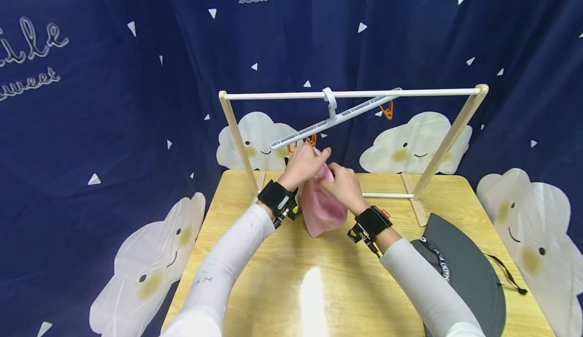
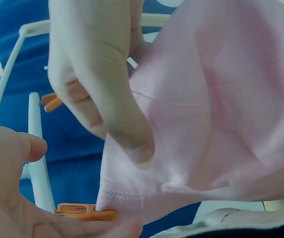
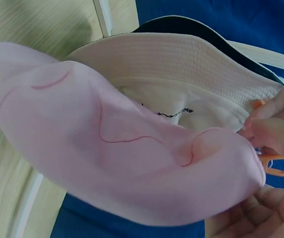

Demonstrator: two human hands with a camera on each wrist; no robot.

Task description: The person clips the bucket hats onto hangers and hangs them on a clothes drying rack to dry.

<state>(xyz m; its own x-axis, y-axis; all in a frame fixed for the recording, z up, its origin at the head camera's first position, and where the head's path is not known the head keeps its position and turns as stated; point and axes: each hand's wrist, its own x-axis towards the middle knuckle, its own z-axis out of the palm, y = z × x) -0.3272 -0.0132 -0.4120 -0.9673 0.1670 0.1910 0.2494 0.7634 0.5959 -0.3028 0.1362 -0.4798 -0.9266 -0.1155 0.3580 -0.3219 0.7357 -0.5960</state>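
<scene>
My right hand [image 1: 345,187] pinches a soft pink cloth item [image 1: 321,208] with a stitched hem, thumb pressed on its side in the left wrist view. Beside it, my left hand [image 1: 304,164] is up at the hanger's near end, its thumb apart from its fingers. Those fingers reach along an orange clip [image 2: 85,211] at the cloth's hemmed corner. The clip belongs to a pale hanger [image 1: 337,118] hooked over a white rail [image 1: 282,95]. Behind the pink cloth, the right wrist view has a cream-lined hat [image 3: 181,54] with a dark outer edge.
Wooden posts [image 1: 239,144] carry the rail over a wooden table [image 1: 255,286]. A dark grey brimmed hat [image 1: 473,271] with a cord lies at the right, under my right forearm. One more orange clip [image 1: 387,110] hangs from the hanger's far end. A blue cloud-patterned curtain [image 1: 282,38] surrounds the table.
</scene>
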